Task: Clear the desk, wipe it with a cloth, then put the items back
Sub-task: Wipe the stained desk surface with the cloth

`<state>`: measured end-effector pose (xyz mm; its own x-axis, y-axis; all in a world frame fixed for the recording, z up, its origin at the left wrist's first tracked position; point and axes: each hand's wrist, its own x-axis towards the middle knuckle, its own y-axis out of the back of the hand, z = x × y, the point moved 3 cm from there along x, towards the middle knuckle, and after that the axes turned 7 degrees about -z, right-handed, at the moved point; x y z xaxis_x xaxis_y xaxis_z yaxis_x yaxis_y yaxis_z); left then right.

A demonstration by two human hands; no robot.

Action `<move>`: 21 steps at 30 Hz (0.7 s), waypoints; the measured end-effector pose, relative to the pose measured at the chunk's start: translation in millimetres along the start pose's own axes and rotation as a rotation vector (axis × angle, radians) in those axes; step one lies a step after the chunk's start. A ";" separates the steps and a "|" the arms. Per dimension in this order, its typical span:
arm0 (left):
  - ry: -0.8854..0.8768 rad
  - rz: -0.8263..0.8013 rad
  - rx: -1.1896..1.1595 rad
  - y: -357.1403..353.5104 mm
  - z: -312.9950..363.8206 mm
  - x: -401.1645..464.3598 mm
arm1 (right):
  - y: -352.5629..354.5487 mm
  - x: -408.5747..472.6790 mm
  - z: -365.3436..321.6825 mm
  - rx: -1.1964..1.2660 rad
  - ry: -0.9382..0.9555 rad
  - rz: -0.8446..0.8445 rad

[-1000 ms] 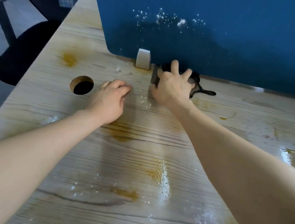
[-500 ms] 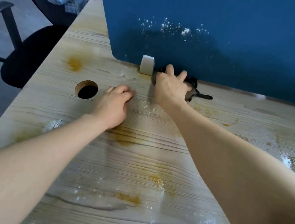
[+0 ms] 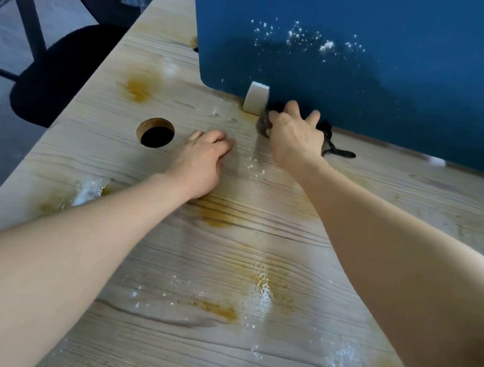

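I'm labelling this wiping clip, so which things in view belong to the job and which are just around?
Part of the job:
- dark cloth under the right hand
- desk, with yellow stains and white powder
- left hand, resting on the desk

Just around:
- blue divider panel, speckled with powder
- white bracket
- cable hole
- office chair

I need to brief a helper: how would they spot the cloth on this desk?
Follow the blue divider panel down to the wooden desk. Just right of the white clip, the right hand presses a dark crumpled cloth, the only dark fabric there.
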<state>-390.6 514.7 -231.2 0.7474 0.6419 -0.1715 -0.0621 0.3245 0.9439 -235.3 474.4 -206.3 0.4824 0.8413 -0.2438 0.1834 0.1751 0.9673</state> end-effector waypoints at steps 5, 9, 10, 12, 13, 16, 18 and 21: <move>-0.006 -0.020 -0.041 0.3 1.3 -0.7 | -6.6 -24.1 75.5 -0.017 -0.125 0.070; -0.018 -0.003 -0.049 -1.8 0.9 -0.1 | -3.0 -29.2 84.9 0.014 -0.345 0.064; -0.018 -0.001 -0.053 -1.7 0.9 0.3 | -1.8 -26.2 71.7 0.034 -0.396 0.058; -0.020 -0.002 -0.041 -3.0 -1.2 1.4 | -1.4 -17.7 32.9 0.057 -0.375 0.043; -0.018 -0.003 -0.027 -3.8 -1.9 2.0 | -1.1 -13.3 11.9 0.053 -0.308 0.036; -0.006 -0.006 -0.013 -5.0 -1.9 2.5 | 0.8 -6.5 -23.8 0.034 -0.139 0.034; -0.003 -0.013 -0.009 -3.4 -0.9 1.6 | 1.3 -10.7 -14.7 0.009 -0.057 0.051; 0.006 -0.028 -0.006 0.1 2.5 0.5 | -5.5 -21.3 33.0 -0.021 0.026 0.073</move>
<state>-388.6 513.3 -230.4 0.7451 0.6364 -0.1995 -0.0451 0.3465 0.9370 -218.3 438.6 -208.8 0.4713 0.8652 -0.1714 0.1306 0.1237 0.9837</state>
